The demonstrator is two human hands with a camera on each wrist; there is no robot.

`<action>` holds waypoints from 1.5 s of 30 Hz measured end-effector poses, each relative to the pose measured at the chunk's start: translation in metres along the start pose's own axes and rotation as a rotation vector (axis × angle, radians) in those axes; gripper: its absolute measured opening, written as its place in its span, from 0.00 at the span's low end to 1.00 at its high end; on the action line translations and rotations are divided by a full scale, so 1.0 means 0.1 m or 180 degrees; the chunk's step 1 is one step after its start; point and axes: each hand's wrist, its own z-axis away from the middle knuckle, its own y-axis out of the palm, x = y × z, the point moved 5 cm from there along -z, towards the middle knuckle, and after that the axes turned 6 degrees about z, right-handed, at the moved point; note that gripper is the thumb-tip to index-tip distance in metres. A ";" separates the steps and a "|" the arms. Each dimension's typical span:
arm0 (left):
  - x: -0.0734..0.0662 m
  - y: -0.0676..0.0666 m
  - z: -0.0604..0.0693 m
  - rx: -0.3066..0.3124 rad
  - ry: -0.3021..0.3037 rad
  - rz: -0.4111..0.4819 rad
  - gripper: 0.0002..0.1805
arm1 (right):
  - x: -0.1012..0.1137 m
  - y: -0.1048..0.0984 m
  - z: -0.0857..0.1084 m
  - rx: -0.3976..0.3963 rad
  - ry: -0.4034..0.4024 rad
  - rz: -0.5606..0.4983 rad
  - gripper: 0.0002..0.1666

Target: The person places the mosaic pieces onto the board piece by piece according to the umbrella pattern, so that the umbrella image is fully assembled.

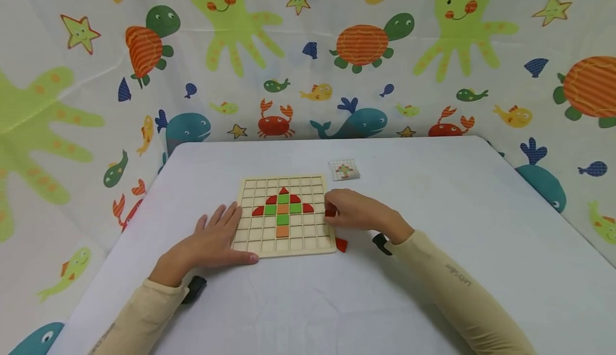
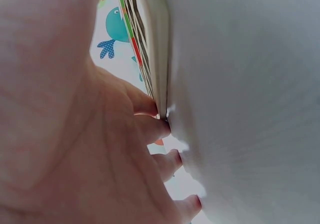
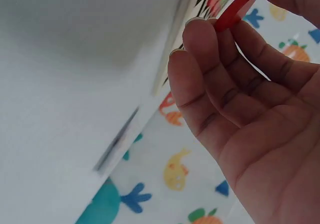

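A pale wooden grid board point(image 1: 308, 241) lies on the table, bearing red, green and orange tiles in an arrow-like shape. My left hand point(image 1: 209, 244) rests at the board's left edge and near corner, with fingers spread and fairly straight; in the left wrist view, fingertips touch down beside the board's rim point(image 2: 159, 44). Over the right edge of the board, my right hand point(image 1: 358, 209) pinches a red tile point(image 3: 236, 10) between thumb and fingers. Another red tile point(image 1: 341, 245) lies beside the board's lower right side, just below that hand.
Behind the board's right corner lies a small card point(image 1: 344, 169) showing a similar coloured pattern on a grid. The white table point(image 1: 433, 168) meets a curtain point(image 1: 289, 18) printed with sea animals at the back and sides.
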 end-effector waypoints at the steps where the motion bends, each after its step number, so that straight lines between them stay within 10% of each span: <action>1: -0.01 0.00 -0.01 -0.0002 0.0006 0.0010 0.75 | 0.05 0.01 -0.01 0.0012 -0.0008 0.0025 0.08; 21: -0.01 0.06 -0.05 0.0087 -0.0058 0.0043 0.76 | 0.91 0.33 -0.27 0.0146 -0.0800 0.0689 0.08; 45: 0.00 0.00 -0.02 0.0051 -0.0039 -0.0042 0.75 | 0.91 0.37 -0.30 0.0148 -0.0869 0.0657 0.10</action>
